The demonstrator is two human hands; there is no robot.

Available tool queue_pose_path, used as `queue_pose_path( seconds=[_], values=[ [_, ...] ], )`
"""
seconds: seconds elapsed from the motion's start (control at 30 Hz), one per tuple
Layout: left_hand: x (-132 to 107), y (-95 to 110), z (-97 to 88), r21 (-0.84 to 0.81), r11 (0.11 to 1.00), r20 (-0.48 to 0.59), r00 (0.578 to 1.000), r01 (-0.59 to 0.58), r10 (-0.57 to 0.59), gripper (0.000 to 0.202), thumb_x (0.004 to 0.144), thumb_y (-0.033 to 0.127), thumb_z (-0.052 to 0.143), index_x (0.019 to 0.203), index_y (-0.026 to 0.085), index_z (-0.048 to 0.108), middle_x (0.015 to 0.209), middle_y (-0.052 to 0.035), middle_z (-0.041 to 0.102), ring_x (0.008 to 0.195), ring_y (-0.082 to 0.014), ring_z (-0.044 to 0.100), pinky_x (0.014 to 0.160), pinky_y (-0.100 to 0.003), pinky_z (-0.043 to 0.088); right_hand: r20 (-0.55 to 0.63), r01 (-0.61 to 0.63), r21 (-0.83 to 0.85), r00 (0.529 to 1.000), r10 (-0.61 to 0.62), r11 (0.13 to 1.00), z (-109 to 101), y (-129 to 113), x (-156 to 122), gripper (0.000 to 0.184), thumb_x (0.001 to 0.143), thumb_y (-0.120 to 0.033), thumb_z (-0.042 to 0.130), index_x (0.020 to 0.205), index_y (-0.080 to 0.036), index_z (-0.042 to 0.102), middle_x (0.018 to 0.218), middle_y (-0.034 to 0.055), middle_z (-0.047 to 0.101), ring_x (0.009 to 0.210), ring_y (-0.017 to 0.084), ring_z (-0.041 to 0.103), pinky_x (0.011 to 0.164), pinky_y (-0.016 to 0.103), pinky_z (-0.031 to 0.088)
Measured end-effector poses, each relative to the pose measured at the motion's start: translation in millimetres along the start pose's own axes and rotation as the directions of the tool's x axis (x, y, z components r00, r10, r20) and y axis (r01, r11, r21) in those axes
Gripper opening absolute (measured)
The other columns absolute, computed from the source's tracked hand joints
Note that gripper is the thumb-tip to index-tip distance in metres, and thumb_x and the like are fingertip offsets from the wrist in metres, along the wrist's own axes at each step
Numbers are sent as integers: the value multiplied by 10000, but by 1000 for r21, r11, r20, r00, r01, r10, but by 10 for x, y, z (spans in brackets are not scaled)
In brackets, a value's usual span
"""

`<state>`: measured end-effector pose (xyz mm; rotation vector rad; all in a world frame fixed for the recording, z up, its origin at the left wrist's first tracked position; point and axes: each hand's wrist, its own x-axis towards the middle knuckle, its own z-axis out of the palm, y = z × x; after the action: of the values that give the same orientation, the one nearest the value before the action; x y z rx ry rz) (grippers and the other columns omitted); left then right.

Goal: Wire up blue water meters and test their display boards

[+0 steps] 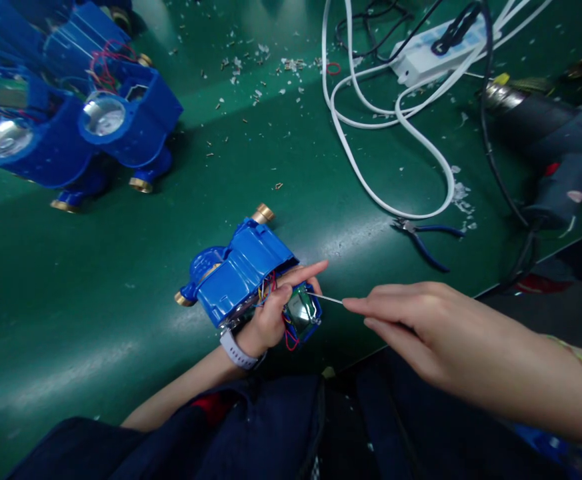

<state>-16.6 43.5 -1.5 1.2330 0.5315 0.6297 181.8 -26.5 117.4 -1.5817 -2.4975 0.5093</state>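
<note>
A blue water meter [243, 267] with brass threaded ends lies tilted on the green table in front of me. Red and yellow wires run from it to a small display module [301, 312] with a green circuit board in a blue case. My left hand [273, 317], a watch at its wrist, is closed around this module, thumb on its near side and index finger stretched out. In my right hand [415, 323] is a thin metal rod-like tool [328, 299], pinched between the fingers. Its tip meets the module's upper right edge; the handle is hidden in my hand.
More blue water meters [125, 123] stand at the upper left. Blue-handled cutting pliers [423, 241] lie right of centre, below a looped white cable [365, 183]. A power strip [438, 50] and a heat gun [555, 140] are at the right. Small screws and scraps [291, 65] litter the back.
</note>
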Motion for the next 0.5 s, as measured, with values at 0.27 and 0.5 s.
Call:
queue_pose_path(
  seconds=[0.27, 0.5],
  values=[
    [3, 2, -3, 35, 999, -6, 1000, -17, 17, 618, 931, 519, 277, 1325, 148, 574, 887, -76, 612, 765, -189, 538, 700, -329, 444, 22, 176, -272, 984, -177, 946, 2, -96, -21, 342, 780, -47, 515, 1064, -73, 706, 700, 65, 667, 430, 171, 554, 353, 282, 375],
    [0, 8, -2, 63, 998, -16, 1000, -19, 20, 628, 923, 513, 269, 1309, 132, 585, 872, -79, 620, 766, -196, 542, 714, -343, 450, -22, 0, -70, 1000, -1, 998, 79, -102, -53, 377, 799, -21, 487, 1096, -123, 695, 751, 38, 676, 486, 155, 590, 399, 260, 433]
  ],
)
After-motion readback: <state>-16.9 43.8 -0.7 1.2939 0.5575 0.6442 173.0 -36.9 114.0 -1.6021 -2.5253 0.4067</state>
